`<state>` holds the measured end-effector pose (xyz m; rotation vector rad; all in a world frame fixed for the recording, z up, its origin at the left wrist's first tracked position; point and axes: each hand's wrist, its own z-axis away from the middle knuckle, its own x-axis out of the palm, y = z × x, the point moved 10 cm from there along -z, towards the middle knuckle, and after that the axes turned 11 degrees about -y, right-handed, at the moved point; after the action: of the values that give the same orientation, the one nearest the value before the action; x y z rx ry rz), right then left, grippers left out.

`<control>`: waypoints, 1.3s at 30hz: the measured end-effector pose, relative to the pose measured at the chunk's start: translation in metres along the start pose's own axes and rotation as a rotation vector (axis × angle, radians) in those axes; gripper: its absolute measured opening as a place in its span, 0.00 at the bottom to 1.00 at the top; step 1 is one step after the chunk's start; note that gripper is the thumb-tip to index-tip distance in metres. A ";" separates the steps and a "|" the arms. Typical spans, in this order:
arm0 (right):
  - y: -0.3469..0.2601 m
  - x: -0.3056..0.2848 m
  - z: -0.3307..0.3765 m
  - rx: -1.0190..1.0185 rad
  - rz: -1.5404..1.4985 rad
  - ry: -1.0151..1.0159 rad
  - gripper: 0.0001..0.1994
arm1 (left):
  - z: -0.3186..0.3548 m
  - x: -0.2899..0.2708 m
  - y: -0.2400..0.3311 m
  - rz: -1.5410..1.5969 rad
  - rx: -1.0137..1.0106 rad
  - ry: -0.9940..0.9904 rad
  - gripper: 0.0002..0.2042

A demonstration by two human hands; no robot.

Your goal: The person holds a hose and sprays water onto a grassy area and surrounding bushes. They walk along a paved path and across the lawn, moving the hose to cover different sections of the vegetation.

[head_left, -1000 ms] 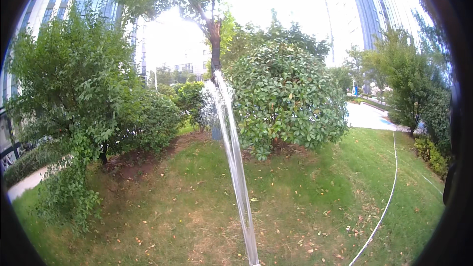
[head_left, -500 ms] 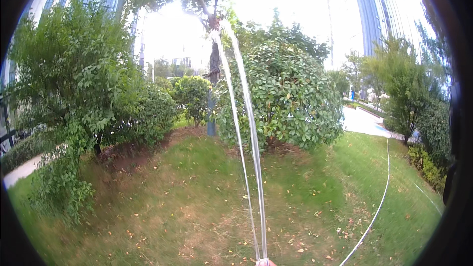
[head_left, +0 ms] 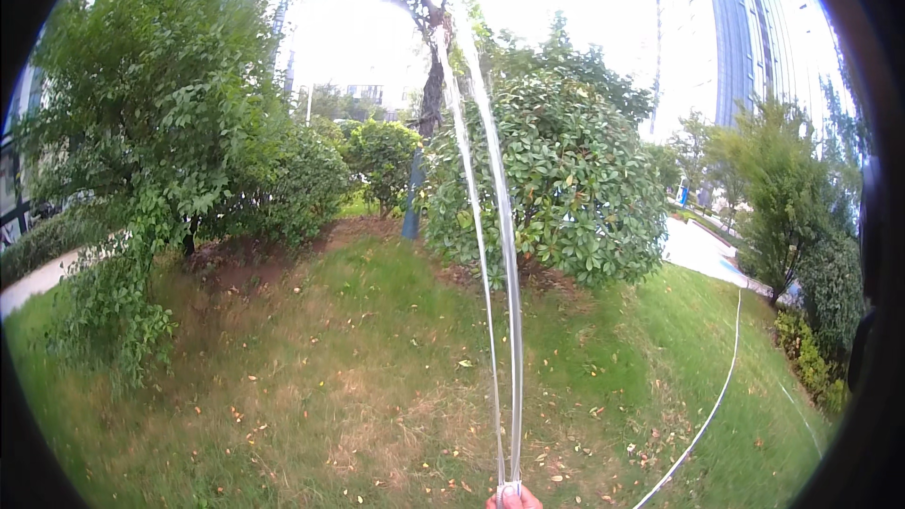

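Note:
At the bottom centre, my right hand (head_left: 526, 500) closes around the end of a white hose (head_left: 502, 490), and a digit presses on its mouth. Only the fingers show; the forearm is below the picture's edge. Two streams of water (head_left: 515, 330) leave the hose, one thicker than the other. They arc up and away, toward the tree (head_left: 432, 99) and a rounded leafy bush (head_left: 575, 179). My left hand cannot be made out as a separate hand.
White hose (head_left: 714, 407) curves over the grass (head_left: 311, 349) on the right. Shrubs (head_left: 189, 132) stand at the left, conifer-like trees (head_left: 782, 207) at the right. A blue-grey post (head_left: 412, 198) is by the trunk. A pale path (head_left: 702, 250) and tall buildings (head_left: 735, 28) lie beyond.
The hand and hose end have come further up into the picture. The view has shifted and tilted slightly, with the streams now further right. Water still flows in two jets.

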<state>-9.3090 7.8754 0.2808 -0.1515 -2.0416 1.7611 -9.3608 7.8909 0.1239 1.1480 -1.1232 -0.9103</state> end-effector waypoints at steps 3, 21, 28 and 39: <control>-0.001 0.003 -0.003 0.023 0.005 -0.009 0.14 | -0.005 -0.007 -0.016 -0.019 0.027 0.006 0.17; 0.035 0.006 -0.019 0.174 -0.217 -0.101 0.12 | 0.002 -0.025 -0.022 -0.154 -0.057 0.113 0.19; 0.073 0.040 -0.032 0.323 -0.157 -0.274 0.10 | 0.016 -0.020 -0.040 -0.117 -0.036 -0.033 0.17; 0.105 0.016 -0.032 0.372 -0.222 -0.162 0.10 | 0.019 -0.020 -0.028 -0.034 -0.145 0.034 0.17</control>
<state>-9.3320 7.9295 0.1866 0.3272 -1.7142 2.0201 -9.3837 7.9002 0.0933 1.0623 -0.9963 -0.9790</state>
